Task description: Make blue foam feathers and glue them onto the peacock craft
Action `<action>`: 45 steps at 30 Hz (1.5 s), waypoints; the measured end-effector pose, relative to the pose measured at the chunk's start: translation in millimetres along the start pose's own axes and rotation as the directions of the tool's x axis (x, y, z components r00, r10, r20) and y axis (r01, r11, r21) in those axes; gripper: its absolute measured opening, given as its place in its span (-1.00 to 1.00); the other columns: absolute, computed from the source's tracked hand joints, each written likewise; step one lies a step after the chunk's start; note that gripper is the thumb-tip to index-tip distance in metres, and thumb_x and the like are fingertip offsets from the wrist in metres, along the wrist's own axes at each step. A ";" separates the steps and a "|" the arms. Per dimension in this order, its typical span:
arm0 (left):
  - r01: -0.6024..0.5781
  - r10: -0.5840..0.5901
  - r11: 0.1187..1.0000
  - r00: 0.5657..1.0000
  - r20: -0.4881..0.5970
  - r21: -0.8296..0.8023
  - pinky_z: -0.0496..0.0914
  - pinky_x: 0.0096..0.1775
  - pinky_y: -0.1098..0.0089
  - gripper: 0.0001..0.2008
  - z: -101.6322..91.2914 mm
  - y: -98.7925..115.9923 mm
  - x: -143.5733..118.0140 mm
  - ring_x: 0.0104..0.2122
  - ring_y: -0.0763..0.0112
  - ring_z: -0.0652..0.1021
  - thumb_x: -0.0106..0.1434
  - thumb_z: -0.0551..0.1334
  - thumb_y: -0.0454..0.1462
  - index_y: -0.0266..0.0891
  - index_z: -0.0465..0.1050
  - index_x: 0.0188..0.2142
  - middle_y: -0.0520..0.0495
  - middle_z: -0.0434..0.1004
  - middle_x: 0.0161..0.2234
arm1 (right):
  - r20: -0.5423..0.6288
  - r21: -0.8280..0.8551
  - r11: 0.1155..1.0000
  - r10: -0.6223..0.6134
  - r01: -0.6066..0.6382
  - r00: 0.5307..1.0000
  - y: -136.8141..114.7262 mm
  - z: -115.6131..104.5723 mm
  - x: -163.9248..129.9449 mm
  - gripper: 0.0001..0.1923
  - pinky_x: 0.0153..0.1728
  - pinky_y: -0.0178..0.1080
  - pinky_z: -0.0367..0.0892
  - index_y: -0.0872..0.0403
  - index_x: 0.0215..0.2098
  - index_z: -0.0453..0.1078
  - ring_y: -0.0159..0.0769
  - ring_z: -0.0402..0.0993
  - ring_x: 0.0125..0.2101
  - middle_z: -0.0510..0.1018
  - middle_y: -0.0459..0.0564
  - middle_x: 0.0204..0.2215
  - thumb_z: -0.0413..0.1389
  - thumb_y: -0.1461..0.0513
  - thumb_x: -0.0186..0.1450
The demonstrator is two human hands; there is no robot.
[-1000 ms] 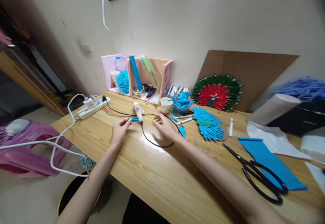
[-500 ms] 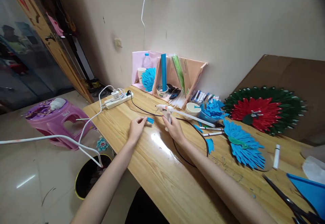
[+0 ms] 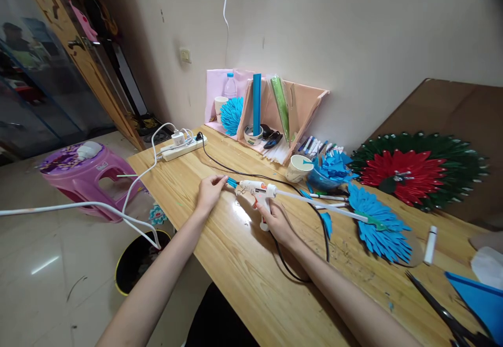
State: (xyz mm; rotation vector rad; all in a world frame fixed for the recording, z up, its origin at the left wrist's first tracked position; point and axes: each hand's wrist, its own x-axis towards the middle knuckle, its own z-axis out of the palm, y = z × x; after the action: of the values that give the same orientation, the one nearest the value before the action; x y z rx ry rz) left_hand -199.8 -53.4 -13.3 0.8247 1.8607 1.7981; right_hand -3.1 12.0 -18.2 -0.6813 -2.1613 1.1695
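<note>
The right hand (image 3: 275, 220) is wrapped around the grip of a white glue gun (image 3: 259, 190), holding it upright on the wooden table (image 3: 251, 284) with the nozzle pointing toward the left hand. A long glue stick (image 3: 322, 204) sticks out of the back of the gun, away from the left hand. The left hand (image 3: 209, 192) pinches 1 small blue paper piece (image 3: 232, 182) between thumb and fingers, and the piece's free end sits right at the gun's nozzle; whether they touch cannot be told. The 2 hands are apart, with the gun between them.

A black cord (image 3: 298, 263) loops from under the right hand across the table, beside the right forearm. Beyond the left hand lies a white power strip (image 3: 184, 148). Beyond the right hand stand a paper cup (image 3: 298, 168) and a bowl of blue pieces (image 3: 329, 170). Further out on the right hand's side lie a blue paper fan shape (image 3: 379, 226) and a red and green rosette (image 3: 418, 170) leaning against cardboard.
</note>
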 end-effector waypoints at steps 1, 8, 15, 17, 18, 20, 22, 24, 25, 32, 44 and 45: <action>0.000 0.000 1.000 1.000 0.002 0.002 0.38 -0.34 0.39 -0.76 0.2 0.4 -0.2 -0.48 0.38 0.52 -0.05 0.29 -0.14 -0.29 0.52 -0.51 -0.05 0.56 -0.52 | 0.008 0.002 1.000 0.005 -0.005 1.000 0.1 -0.1 -0.1 -0.68 -0.41 -0.29 0.26 0.09 -0.37 0.38 -0.30 0.37 -0.46 0.47 -0.06 -0.46 -0.07 0.05 0.28; 0.017 -0.017 1.000 1.000 0.018 0.004 0.39 -0.32 0.38 -0.76 0.5 2.3 -2.5 -0.47 0.36 0.52 -0.05 0.30 -0.14 -0.30 0.52 -0.49 -0.06 0.56 -0.52 | 0.019 0.008 1.000 0.016 -0.016 1.000 -2.6 -0.5 -0.3 -0.71 -0.46 -0.31 0.23 0.08 -0.35 0.39 -0.31 0.35 -0.49 0.46 -0.08 -0.49 -0.06 0.07 0.28; 0.037 -0.037 0.999 0.999 0.018 -0.012 0.40 -0.31 0.37 -0.76 0.5 2.0 -2.4 -0.45 0.35 0.53 -0.05 0.31 -0.14 -0.31 0.52 -0.48 -0.07 0.56 -0.50 | 0.000 -0.045 0.999 -0.021 0.021 1.000 -5.5 -2.5 0.5 -0.72 -0.36 -0.30 0.23 0.09 -0.42 0.37 -0.31 0.34 -0.47 0.45 -0.09 -0.51 -0.05 0.09 0.28; 0.046 -0.046 0.999 0.999 0.016 -0.020 0.40 -0.30 0.37 -0.75 0.1 2.7 -2.7 -0.45 0.35 0.53 -0.06 0.32 -0.15 -0.31 0.52 -0.47 -0.07 0.56 -0.50 | 0.008 -0.039 0.999 -0.025 0.025 1.000 -5.2 -2.4 0.6 -0.71 -0.34 -0.30 0.23 0.09 -0.41 0.36 -0.31 0.35 -0.45 0.45 -0.08 -0.49 -0.06 0.09 0.28; 0.049 -0.049 0.999 0.999 0.015 -0.023 0.40 -0.30 0.37 -0.75 -0.2 3.1 -2.9 -0.45 0.35 0.53 -0.06 0.32 -0.15 -0.32 0.52 -0.47 -0.07 0.56 -0.50 | 0.014 -0.033 0.999 -0.027 0.027 1.000 -5.0 -2.2 0.6 -0.71 -0.34 -0.30 0.22 0.09 -0.40 0.36 -0.31 0.35 -0.44 0.45 -0.08 -0.48 -0.07 0.10 0.29; 0.051 -0.051 0.998 0.999 0.015 -0.026 0.40 -0.29 0.37 -0.74 -0.7 3.9 -3.2 -0.46 0.34 0.53 -0.08 0.33 -0.14 -0.32 0.52 -0.47 -0.07 0.56 -0.51 | 0.022 -0.026 0.999 -0.028 0.028 0.999 -4.4 -2.0 0.6 -0.71 -0.34 -0.31 0.22 0.09 -0.39 0.36 -0.32 0.35 -0.43 0.44 -0.09 -0.48 -0.09 0.10 0.29; 0.052 -0.052 0.998 0.999 0.015 -0.027 0.40 -0.29 0.37 -0.72 -0.9 4.3 -3.3 -0.46 0.34 0.53 -0.09 0.34 -0.13 -0.33 0.52 -0.47 -0.07 0.56 -0.52 | 0.015 -0.030 0.999 -0.031 0.031 0.999 -3.9 -1.9 0.6 -0.71 -0.35 -0.31 0.22 0.10 -0.38 0.35 -0.32 0.34 -0.44 0.43 -0.09 -0.49 -0.09 0.09 0.29; 0.054 -0.054 0.998 0.998 0.012 -0.037 0.40 -0.30 0.38 -0.71 -0.8 4.1 -3.0 -0.47 0.35 0.53 -0.09 0.34 -0.12 -0.33 0.52 -0.48 -0.07 0.56 -0.53 | 0.003 -0.042 0.998 -0.036 0.036 0.999 -3.4 -2.1 0.7 -0.71 -0.38 -0.32 0.22 0.10 -0.40 0.35 -0.32 0.33 -0.46 0.42 -0.10 -0.51 -0.09 0.09 0.29; 0.057 -0.056 0.997 0.998 0.009 -0.047 0.40 -0.30 0.38 -0.71 -0.7 3.7 -2.7 -0.47 0.36 0.53 -0.10 0.34 -0.12 -0.33 0.52 -0.47 -0.06 0.56 -0.53 | 0.001 -0.048 0.998 -0.037 0.037 0.999 -3.3 -2.4 0.8 -0.71 -0.39 -0.33 0.22 0.09 -0.41 0.34 -0.33 0.33 -0.48 0.42 -0.10 -0.52 -0.09 0.09 0.28; 0.067 -0.070 0.990 0.997 -0.017 -0.128 0.39 -0.32 0.40 -0.66 -2.2 -1.5 -0.1 -0.50 0.40 0.52 -0.14 0.37 -0.10 -0.34 0.51 -0.46 -0.04 0.53 -0.55 | 0.004 -0.092 0.996 0.001 -0.001 1.000 -4.2 -4.1 0.7 -0.71 -0.44 -0.34 0.20 0.10 -0.43 0.35 -0.33 0.35 -0.49 0.44 -0.10 -0.52 -0.07 0.10 0.27; 0.074 -0.077 0.991 0.997 -0.018 -0.111 0.36 -0.42 0.46 -0.67 -0.3 0.1 -3.0 -0.55 0.45 0.49 -0.13 0.36 -0.09 -0.34 0.49 -0.48 -0.02 0.50 -0.59 | 0.027 0.031 0.999 0.014 -0.015 1.000 -2.0 -4.4 -4.0 -0.72 -0.47 -0.36 0.17 0.10 -0.42 0.32 -0.40 0.26 -0.57 0.32 -0.17 -0.63 -0.07 0.08 0.27; 0.075 -0.077 0.990 0.997 -0.014 -0.117 0.37 -0.41 0.46 -0.67 0.2 0.1 -3.4 -0.55 0.45 0.49 -0.14 0.36 -0.09 -0.34 0.49 -0.48 -0.02 0.51 -0.58 | 0.041 0.027 1.000 0.011 -0.012 0.999 -2.3 -4.4 -3.9 -0.72 -0.47 -0.36 0.17 0.11 -0.42 0.32 -0.41 0.26 -0.57 0.31 -0.17 -0.63 -0.07 0.09 0.27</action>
State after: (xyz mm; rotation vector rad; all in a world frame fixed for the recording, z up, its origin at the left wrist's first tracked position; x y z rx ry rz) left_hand -197.2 -55.5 -13.6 0.6884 1.7557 1.8530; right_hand 2.3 10.7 -15.3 -0.6647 -2.1743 1.2266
